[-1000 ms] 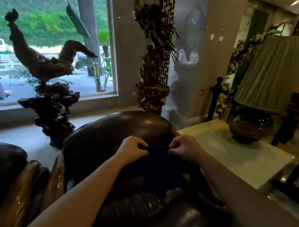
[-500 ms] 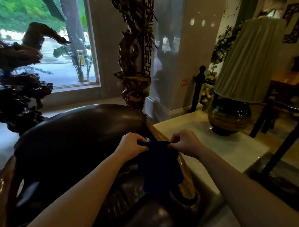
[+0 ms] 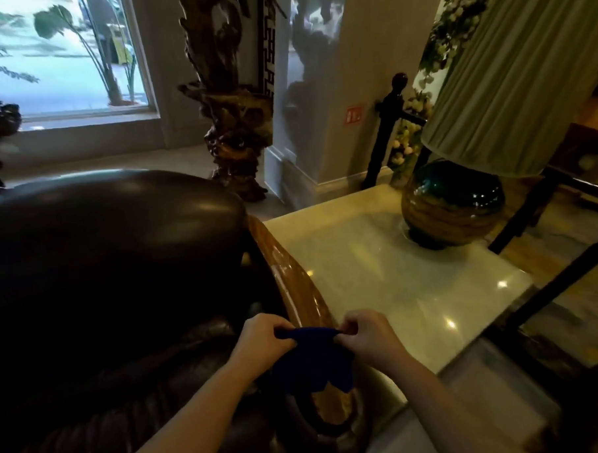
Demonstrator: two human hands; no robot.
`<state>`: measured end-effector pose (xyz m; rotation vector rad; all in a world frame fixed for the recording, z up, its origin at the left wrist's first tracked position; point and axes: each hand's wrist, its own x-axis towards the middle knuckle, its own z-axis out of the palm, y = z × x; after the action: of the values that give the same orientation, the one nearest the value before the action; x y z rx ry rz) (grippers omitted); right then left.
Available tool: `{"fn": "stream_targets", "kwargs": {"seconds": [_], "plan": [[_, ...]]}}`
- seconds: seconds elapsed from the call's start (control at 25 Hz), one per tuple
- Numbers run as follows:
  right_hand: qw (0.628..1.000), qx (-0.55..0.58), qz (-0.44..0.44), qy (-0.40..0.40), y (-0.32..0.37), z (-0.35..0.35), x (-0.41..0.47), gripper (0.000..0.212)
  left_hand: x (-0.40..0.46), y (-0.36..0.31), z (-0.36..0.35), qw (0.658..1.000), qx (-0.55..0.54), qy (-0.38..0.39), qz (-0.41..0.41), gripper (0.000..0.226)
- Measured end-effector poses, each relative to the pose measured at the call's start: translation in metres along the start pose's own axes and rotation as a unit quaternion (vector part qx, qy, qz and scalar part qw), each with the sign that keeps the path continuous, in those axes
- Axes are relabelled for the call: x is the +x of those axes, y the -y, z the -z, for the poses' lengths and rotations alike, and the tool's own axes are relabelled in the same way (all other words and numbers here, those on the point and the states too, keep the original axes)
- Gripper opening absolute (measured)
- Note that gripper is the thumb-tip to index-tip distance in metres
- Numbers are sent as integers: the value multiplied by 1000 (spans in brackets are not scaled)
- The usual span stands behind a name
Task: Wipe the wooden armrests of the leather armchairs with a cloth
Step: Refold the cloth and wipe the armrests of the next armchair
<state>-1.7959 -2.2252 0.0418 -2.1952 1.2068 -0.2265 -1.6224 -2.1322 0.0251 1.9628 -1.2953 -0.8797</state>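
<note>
A dark leather armchair (image 3: 113, 241) fills the left half of the view. Its glossy wooden armrest (image 3: 293, 281) curves along the chair's right side and ends in a scroll near the bottom. A dark blue cloth (image 3: 313, 359) hangs over the lower part of that armrest. My left hand (image 3: 264, 337) pinches the cloth's upper left corner, and my right hand (image 3: 367, 333) pinches its upper right corner. The cloth is stretched between them just above the wood.
A pale marble side table (image 3: 389, 284) stands right beside the armrest, with a round lamp base (image 3: 452, 209) and pleated shade (image 3: 520, 79) on it. A carved wooden sculpture (image 3: 230, 102) and a pillar stand behind. Dark chair legs (image 3: 560, 269) cross at the right.
The view has swung right and down, so the wooden armrest and side table are now in full view. Both hands with the cloth have come down over the armrest's lower part.
</note>
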Motion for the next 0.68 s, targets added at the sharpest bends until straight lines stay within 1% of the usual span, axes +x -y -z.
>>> {"fn": "stream_targets", "kwargs": {"seconds": [0.08,0.16,0.32,0.4,0.48,0.6,0.68], "plan": [[1000,-4,-2,25,-34,-10,20,23,20,11,-32,1000,6,-4,30,16],[999,-5,12,45,-68,-21,44,14,38,23,-65,997,8,-29,67,16],[996,1,37,84,-127,-54,82,26,68,55,-124,989,-27,-69,130,18],[994,-15,56,96,-160,-77,99,26,85,75,-156,984,-32,-78,155,19],[993,-17,73,89,-184,-101,112,18,97,94,-178,980,-35,-90,172,20],[992,-16,113,63,-206,-137,128,5,116,125,-199,977,-41,-119,169,24],[991,-9,127,38,-216,-158,139,6,129,144,-209,972,-46,-153,170,22]]}}
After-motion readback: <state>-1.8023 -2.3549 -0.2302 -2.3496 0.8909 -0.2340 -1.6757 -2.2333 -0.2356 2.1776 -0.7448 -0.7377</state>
